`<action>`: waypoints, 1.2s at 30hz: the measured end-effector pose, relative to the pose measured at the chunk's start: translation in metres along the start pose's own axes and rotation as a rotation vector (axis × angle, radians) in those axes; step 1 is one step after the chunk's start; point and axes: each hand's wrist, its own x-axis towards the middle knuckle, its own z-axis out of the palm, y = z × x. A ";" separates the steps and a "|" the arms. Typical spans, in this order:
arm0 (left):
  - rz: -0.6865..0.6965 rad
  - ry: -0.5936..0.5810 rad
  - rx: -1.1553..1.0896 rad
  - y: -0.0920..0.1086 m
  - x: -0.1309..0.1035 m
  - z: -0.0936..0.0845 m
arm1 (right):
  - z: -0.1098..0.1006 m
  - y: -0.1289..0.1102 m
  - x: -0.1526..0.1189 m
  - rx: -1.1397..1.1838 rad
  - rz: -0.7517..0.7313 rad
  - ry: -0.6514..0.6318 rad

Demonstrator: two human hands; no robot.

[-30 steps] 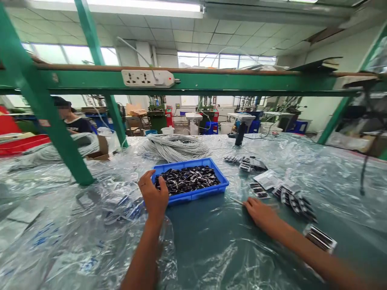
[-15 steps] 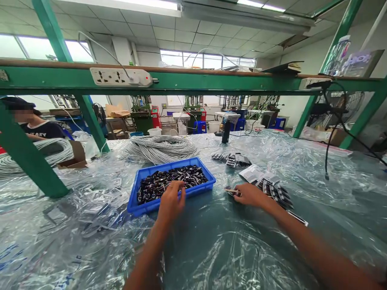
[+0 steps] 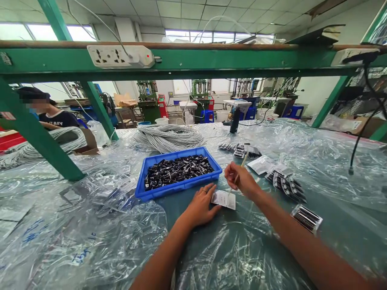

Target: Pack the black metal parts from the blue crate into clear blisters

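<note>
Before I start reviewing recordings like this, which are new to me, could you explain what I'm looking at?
There is no robot here, just a person's two bare hands. The view comes from a camera worn on that person's head, looking forward and down. The left hand is spread, its fingers at a small pale packet. The right hand holds a thin stick. On the plastic-covered table sits a blue tray of small black parts, with a coil of pale cable behind it. Packs of dark pieces lie to the right.
</note>
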 end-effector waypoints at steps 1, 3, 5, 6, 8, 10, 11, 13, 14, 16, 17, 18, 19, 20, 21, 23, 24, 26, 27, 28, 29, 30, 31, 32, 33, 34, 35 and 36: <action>0.011 -0.005 -0.029 -0.002 0.002 0.000 | 0.005 0.002 0.001 0.145 0.031 -0.036; 0.009 -0.016 -0.072 -0.002 0.005 0.001 | 0.013 0.007 0.003 0.321 0.057 -0.069; -0.038 -0.021 -0.088 0.004 0.006 0.004 | 0.018 0.014 0.003 0.394 0.041 -0.041; -0.074 -0.019 -0.089 0.009 0.006 0.006 | 0.021 0.018 0.003 0.407 0.025 -0.017; -0.150 -0.006 -0.090 0.019 0.006 0.010 | 0.026 0.025 0.001 0.406 0.005 0.036; -0.200 0.019 -0.108 0.026 0.005 0.014 | 0.032 0.032 -0.002 0.397 0.013 0.084; -0.212 0.030 -0.119 0.028 0.005 0.015 | 0.035 0.035 -0.003 0.399 0.017 0.111; -0.220 0.051 -0.129 0.029 0.006 0.017 | 0.040 0.040 -0.006 0.415 0.007 0.171; -0.219 0.059 -0.126 0.029 0.006 0.018 | 0.043 0.043 -0.007 0.425 -0.006 0.202; -0.213 0.071 -0.106 0.028 0.007 0.018 | 0.048 0.048 -0.008 0.435 -0.035 0.260; -0.205 0.076 -0.094 0.028 0.007 0.019 | 0.050 0.051 -0.009 0.437 -0.044 0.281; -0.195 0.082 -0.083 0.028 0.007 0.019 | 0.052 0.053 -0.009 0.439 -0.049 0.293; -0.185 0.087 -0.076 0.028 0.007 0.019 | 0.053 0.055 -0.009 0.444 -0.048 0.296; -0.178 0.095 -0.072 0.028 0.007 0.019 | 0.054 0.056 -0.010 0.454 -0.042 0.291; -0.174 0.102 -0.073 0.028 0.007 0.019 | 0.055 0.056 -0.011 0.466 -0.031 0.278; -0.167 0.110 -0.077 0.028 0.006 0.018 | 0.054 0.053 -0.015 0.479 0.011 0.236; -0.164 0.112 -0.077 0.027 0.005 0.018 | 0.053 0.050 -0.019 0.469 0.049 0.190; -0.158 0.110 -0.059 0.026 0.004 0.017 | 0.048 0.043 -0.025 0.406 0.143 0.044; -0.155 0.105 -0.040 0.025 0.003 0.016 | 0.046 0.039 -0.027 0.373 0.186 -0.031; -0.157 0.098 -0.018 0.025 0.003 0.016 | 0.042 0.035 -0.028 0.355 0.215 -0.085; -0.158 0.086 0.003 0.026 0.002 0.015 | 0.038 0.032 -0.027 0.355 0.222 -0.103; -0.157 0.074 0.023 0.027 0.002 0.015 | 0.035 0.030 -0.025 0.375 0.204 -0.081; -0.152 0.065 0.041 0.028 0.001 0.015 | 0.031 0.029 -0.021 0.403 0.173 -0.033; -0.148 0.059 0.057 0.030 0.001 0.016 | 0.028 0.029 -0.016 0.426 0.139 0.023; -0.148 0.056 0.072 0.032 0.001 0.016 | 0.026 0.029 -0.011 0.435 0.107 0.075; -0.152 0.055 0.089 0.034 0.001 0.016 | 0.024 0.031 -0.007 0.430 0.084 0.117; -0.158 0.053 0.103 0.035 0.001 0.017 | 0.024 0.033 -0.003 0.417 0.069 0.152; -0.166 0.049 0.110 0.036 0.002 0.017 | 0.025 0.035 -0.001 0.402 0.061 0.180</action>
